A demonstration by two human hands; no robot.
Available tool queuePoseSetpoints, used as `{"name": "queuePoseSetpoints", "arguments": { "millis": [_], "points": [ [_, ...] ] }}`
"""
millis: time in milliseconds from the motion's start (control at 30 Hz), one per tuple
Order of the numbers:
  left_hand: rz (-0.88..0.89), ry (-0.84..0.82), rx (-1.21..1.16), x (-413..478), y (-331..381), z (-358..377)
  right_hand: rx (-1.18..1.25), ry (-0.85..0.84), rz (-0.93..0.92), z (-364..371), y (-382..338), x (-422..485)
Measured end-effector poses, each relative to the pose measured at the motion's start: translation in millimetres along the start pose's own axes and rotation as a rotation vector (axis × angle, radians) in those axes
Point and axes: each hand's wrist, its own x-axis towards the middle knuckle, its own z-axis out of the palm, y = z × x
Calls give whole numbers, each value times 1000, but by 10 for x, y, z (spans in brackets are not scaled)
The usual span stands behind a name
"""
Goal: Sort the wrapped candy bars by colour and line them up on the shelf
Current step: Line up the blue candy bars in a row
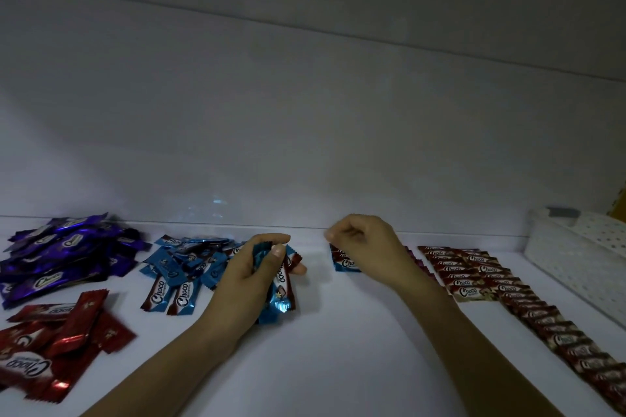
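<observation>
**Candy bars grouped by colour on a white shelf**

Wrapped bars are seen spread over the shelf [338,349], each in shiny foil with crimped ends and white "Choco" lettering. A bundle of blue bars [279,298] is gripped in the left hand [250,267], with the thumb pressed across the top and the fingers curled round from behind. The bundle is held upright, just above the shelf near its middle.

The right hand [366,247] is held over a short blue stack [346,263] lying flat near the back wall. Its fingers are curled, and it cannot be told whether anything is pinched between them.

A loose blue pile [189,261] is found just left of the left hand. A purple pile [64,250] is heaped at the far left, and a red pile [50,342] is scattered in front of it. On the right, a brown row [474,274] of overlapping bars with cream ends is laid out neatly, running towards the near right edge. A white perforated basket [576,267] is placed beside that row.
</observation>
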Motion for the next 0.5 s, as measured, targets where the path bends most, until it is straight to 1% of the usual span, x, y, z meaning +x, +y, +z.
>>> {"name": "queuePoseSetpoints", "arguments": {
  "millis": [33,100,133,200,267,333,433,500],
  "points": [
    [6,-7,19,-7,6,1,186,-117,23,13,-140,-35],
    [10,-1,71,-4,-5,-11,351,-311,9,78,-296,-95],
    [12,15,95,2,-13,-21,412,-344,-14,106,-322,-113],
    [6,18,127,9,-25,-42,470,-285,-1,101,-337,-115],
    [-3,-24,136,1,-32,-47,456,-225,68,70,-311,-96],
    [5,-47,143,-11,-33,-43,427,-260,101,64,-274,-95],
    [18,0,159,-2,-35,-38,410,-332,56,136,-279,-118],
    [-3,-25,134,-3,-28,-36,416,-287,73,156,-300,-109]
  ]
}}
